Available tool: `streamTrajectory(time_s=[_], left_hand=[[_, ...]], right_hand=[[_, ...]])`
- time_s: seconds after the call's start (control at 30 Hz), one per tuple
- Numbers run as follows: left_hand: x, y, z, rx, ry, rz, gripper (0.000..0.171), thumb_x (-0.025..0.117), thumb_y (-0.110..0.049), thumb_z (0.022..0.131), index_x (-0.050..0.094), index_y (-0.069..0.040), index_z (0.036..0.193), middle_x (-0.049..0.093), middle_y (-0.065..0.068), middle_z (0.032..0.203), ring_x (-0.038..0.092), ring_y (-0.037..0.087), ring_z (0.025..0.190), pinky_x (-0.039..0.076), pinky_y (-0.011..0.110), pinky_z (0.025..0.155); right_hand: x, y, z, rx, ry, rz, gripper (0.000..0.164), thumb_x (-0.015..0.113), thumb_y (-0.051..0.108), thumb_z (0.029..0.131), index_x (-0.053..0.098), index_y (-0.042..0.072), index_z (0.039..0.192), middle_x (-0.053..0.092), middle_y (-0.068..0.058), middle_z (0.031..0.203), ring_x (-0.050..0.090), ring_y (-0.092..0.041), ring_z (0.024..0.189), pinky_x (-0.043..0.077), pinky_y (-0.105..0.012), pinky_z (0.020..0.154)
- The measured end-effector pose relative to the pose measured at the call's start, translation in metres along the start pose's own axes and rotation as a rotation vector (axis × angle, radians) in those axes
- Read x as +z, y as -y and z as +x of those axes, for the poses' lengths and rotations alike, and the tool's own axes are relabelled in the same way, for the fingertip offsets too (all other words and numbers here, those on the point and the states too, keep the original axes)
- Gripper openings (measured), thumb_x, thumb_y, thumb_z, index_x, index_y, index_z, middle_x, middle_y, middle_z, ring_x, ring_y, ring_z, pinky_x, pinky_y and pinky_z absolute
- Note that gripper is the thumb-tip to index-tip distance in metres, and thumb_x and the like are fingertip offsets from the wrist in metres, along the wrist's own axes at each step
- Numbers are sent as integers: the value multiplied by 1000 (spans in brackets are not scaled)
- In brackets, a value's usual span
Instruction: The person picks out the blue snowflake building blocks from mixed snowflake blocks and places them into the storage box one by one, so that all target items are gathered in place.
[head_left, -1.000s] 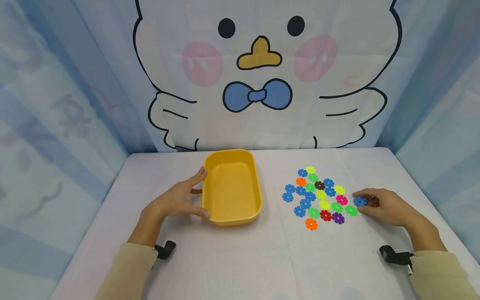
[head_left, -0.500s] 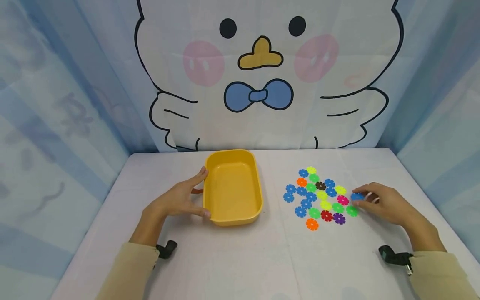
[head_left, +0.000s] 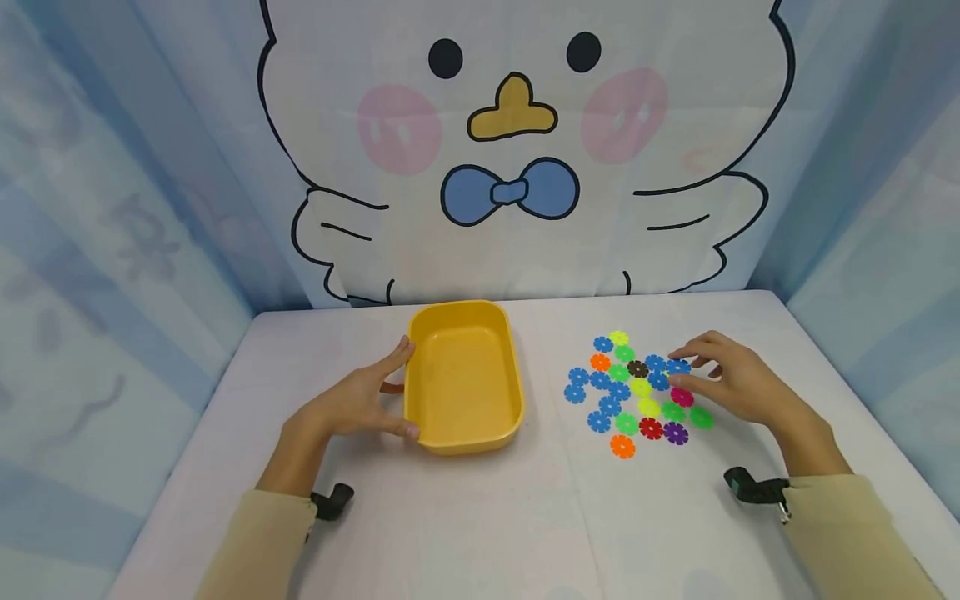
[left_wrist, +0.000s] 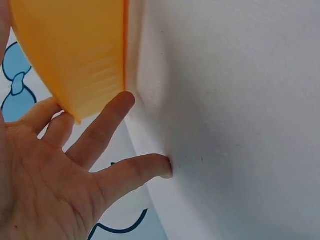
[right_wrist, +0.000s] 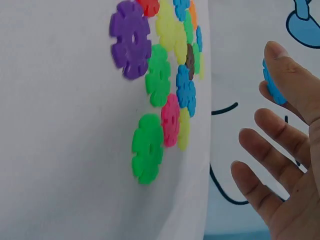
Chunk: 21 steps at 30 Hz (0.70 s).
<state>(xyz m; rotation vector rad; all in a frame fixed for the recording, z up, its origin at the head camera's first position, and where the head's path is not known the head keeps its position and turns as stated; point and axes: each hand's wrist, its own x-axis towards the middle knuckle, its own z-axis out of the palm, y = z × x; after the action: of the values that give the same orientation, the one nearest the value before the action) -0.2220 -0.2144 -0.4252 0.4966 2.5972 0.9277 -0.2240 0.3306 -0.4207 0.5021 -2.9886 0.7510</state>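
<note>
A yellow plastic tray (head_left: 465,379) stands on the table left of centre, with nothing inside. Against its left side rests my left hand (head_left: 354,400), fingers spread and fairly straight; the left wrist view shows fingertips near the tray's outer wall (left_wrist: 85,45). My right hand (head_left: 742,385) pinches a blue snowflake disc (head_left: 678,367) between thumb and index finger. In the right wrist view that blue disc (right_wrist: 274,86) is held up off the table, and the other fingers stay spread. Below and left of it lie loose snowflake discs (head_left: 641,388) in several colours.
Among the discs are a purple one (head_left: 676,433), a red one (head_left: 651,428) and an orange one (head_left: 622,447) at the front. A white cloth covers the table (head_left: 480,533). Behind it hangs a curtain (head_left: 517,250) with a cartoon print.
My right hand has picked up the blue disc from the right edge of the group and carried it left and away from me, over the other discs. My left hand and the tray stay put.
</note>
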Motion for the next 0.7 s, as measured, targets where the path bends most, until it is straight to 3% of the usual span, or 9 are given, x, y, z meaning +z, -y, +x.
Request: streamTrajectory(time_s=[0.2, 0.43, 0.7], left_hand=[[0, -2, 1, -34, 9, -1, 139, 91, -64, 62, 6, -30, 166, 11, -7, 173, 59, 26, 133, 35, 61, 118], [6, -2, -2, -95, 27, -15, 139, 91, -65, 63, 2, -35, 165, 16, -4, 172, 58, 26, 134, 37, 63, 116], [0, -2, 0, -72, 3, -8, 136, 91, -65, 63, 6, -35, 165, 13, -9, 172, 59, 25, 132, 40, 61, 115]], right_hand=[[3, 17, 14, -41, -2, 32, 42, 82, 24, 90, 69, 7, 126, 59, -15, 124, 61, -36, 110, 57, -59, 89], [10, 31, 30, -56, 14, 54, 41, 80, 27, 91, 69, 10, 126, 60, -12, 125, 60, -33, 113, 57, -59, 91], [18, 51, 56, -142, 8, 82, 40, 79, 28, 92, 69, 10, 127, 60, -10, 125, 60, -30, 114, 57, -56, 93]])
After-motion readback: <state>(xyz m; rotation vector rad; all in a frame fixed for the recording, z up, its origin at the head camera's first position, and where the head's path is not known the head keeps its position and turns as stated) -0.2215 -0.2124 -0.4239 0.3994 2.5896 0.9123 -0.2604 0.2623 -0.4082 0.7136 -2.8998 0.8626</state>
